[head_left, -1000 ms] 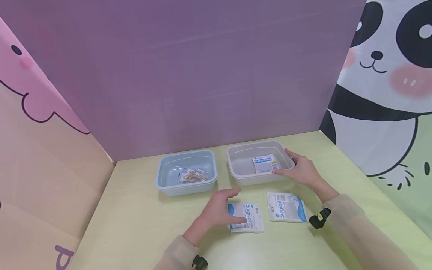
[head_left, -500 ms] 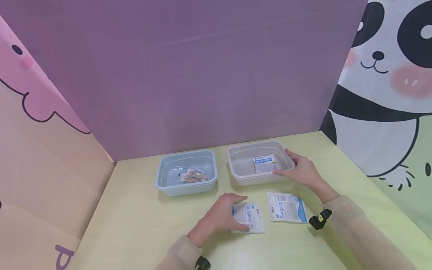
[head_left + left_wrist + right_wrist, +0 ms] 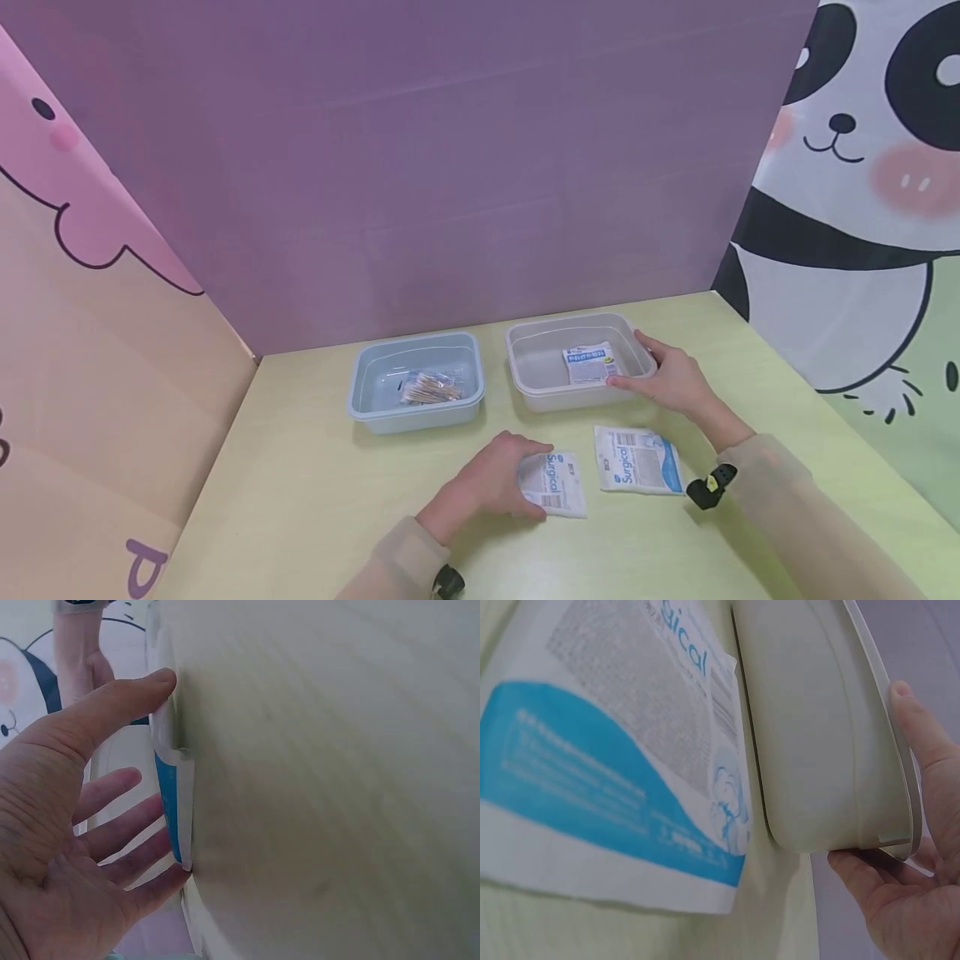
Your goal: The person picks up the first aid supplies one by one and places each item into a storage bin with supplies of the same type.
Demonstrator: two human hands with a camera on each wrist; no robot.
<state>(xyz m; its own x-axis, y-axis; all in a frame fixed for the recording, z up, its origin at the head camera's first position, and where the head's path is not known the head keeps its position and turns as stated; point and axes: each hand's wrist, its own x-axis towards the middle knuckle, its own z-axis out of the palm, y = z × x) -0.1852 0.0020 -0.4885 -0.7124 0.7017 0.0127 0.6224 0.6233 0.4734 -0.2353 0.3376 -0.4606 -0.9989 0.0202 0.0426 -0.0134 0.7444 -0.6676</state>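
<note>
As one left packet (image 3: 561, 485) on the table (image 3: 285, 483) is spanned from its left by the nearer left hand (image 3: 491, 477), fingers extended, its long axis is part-hidden. One right packet (image 3: 637, 462) lies alongside. One grey container (image 3: 555, 402), one small packet (image 3: 588, 364) inside, is gripped by the right hand (image 3: 671, 382); one swab bag (image 3: 431, 389) is held in one blue container (image 3: 420, 423).

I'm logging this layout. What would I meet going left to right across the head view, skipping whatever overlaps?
Pink printed figure → light blue bin → left "Surgical" packet → right "Surgical" packet → printed panda.
</note>
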